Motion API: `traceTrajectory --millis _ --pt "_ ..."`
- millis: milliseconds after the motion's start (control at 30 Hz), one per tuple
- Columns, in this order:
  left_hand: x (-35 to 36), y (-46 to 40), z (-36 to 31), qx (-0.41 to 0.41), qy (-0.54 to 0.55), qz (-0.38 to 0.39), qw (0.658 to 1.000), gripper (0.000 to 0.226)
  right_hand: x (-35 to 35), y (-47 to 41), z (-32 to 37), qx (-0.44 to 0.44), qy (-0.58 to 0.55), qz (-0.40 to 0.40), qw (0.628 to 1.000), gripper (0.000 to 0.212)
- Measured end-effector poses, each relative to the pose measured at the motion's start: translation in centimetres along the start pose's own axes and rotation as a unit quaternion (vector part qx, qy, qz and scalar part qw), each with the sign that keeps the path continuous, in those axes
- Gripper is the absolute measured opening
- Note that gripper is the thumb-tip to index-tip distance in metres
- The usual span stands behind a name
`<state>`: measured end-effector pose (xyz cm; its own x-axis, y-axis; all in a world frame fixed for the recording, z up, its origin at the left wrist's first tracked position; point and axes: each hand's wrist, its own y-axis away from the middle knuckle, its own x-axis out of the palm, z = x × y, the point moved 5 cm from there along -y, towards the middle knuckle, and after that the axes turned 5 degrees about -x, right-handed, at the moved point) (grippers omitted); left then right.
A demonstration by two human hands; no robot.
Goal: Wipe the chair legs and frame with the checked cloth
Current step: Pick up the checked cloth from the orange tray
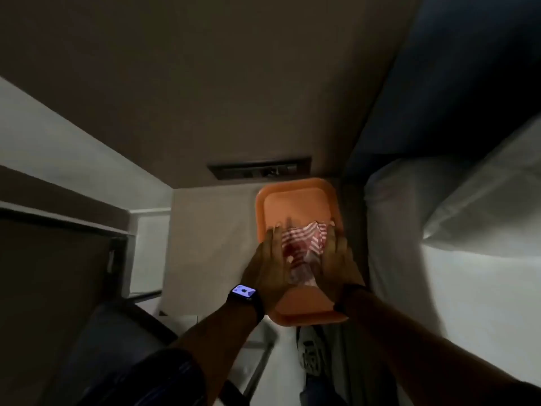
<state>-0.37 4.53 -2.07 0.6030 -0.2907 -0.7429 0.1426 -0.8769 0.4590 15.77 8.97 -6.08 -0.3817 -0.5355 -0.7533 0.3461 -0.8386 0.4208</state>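
dim room, view looks down over both arms. the checked cloth [303, 244], red & white, lies bunched in an orange tray [295, 200], toward the tray's near half. left grip [270, 266] lies flat on the cloth's left side, fingers stretched fwd & close together, palm down; right grip [336, 259] does the same on the cloth's right side. both press on the cloth w/ the cloth between them; can't tell if either has actually closed on it, fingers look extended rather than curled. part of the cloth bulges up just ahead of the right grip's fingertips, near the tray's right wall.

a lit smartwatch [244, 292] w/ dark strap sits on the left wrist, just behind the left grip. a dark band shows on the right wrist.

the tray rests on a pale surface [205, 238] that runs left of the left grip. right of the right grip, well apart, white bedding w/ a pillow [483, 200]. beyond the grips, past the tray's far edge, a dark switch panel [259, 170] in the wall. behind the grips, below the tray's near edge, a shoe [307, 353] on the floor. no chair part clearly made out in this light.
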Motion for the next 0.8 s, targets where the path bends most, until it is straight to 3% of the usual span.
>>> traceTrajectory --millis 200,300,400,500,600,700,800 --pt "6.1 -5.1 2.9 -0.029 -0.099 0.064 0.993 0.104 4.3 -4.5 -2.7 0.085 -0.010 -0.003 0.996 0.089" --pt "7.1 -6.0 3.1 -0.005 -0.168 0.055 0.984 0.112 5.2 -5.6 -2.6 0.101 -0.087 -0.014 0.991 0.080" --pt "6.7 -5.9 2.8 -0.027 -0.167 0.059 0.984 0.098 4.9 -5.6 -1.9 0.099 -0.216 -0.005 0.971 0.073" --pt "5.4 -5.0 2.3 -0.056 -0.086 0.051 0.993 0.066 2.8 -4.3 -0.9 0.081 -0.271 -0.072 0.956 0.055" --pt "3.2 -2.4 0.9 -0.021 -0.003 0.034 0.999 0.075 1.0 -1.5 1.6 0.043 -0.287 -0.085 0.953 0.035" --pt "0.0 1.4 -0.9 -0.031 0.127 0.028 0.991 0.064 -0.1 2.4 4.5 0.019 -0.312 -0.075 0.947 0.041" --pt "-3.4 7.2 -1.9 0.014 0.080 -0.019 0.997 0.059 -1.9 8.6 7.4 0.007 -0.318 -0.117 0.941 0.074"
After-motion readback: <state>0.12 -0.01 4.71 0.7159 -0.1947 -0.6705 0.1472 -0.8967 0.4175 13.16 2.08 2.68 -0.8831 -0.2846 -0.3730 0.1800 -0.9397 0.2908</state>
